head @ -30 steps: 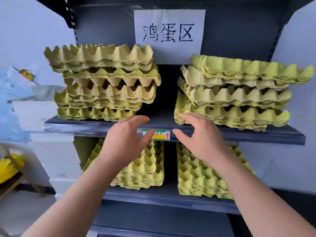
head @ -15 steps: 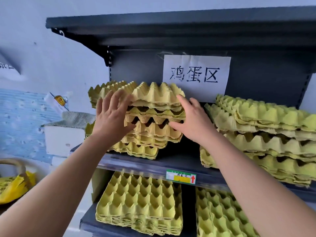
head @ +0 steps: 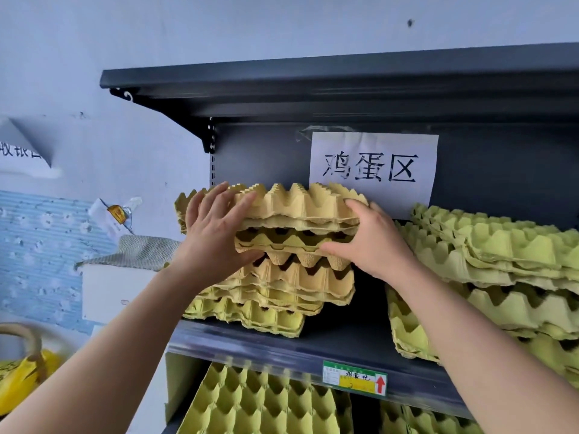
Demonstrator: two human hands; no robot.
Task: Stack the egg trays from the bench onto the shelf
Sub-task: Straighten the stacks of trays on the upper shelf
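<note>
Both hands are on the top trays of the shelf pile. The left hand and right hand each clamp one end, fingers spread over the peaks, thumb tucked under. The lower pile sits right below the hands, and another pile is just past the right hand. Looks like the squaring-up step to me. Next they'd need a nudge back so they nest flush.

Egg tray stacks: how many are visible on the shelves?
4: upper left stack, upper right stack, lower left stack, lower right stack, partly behind an arm. Others may be hidden.
</note>
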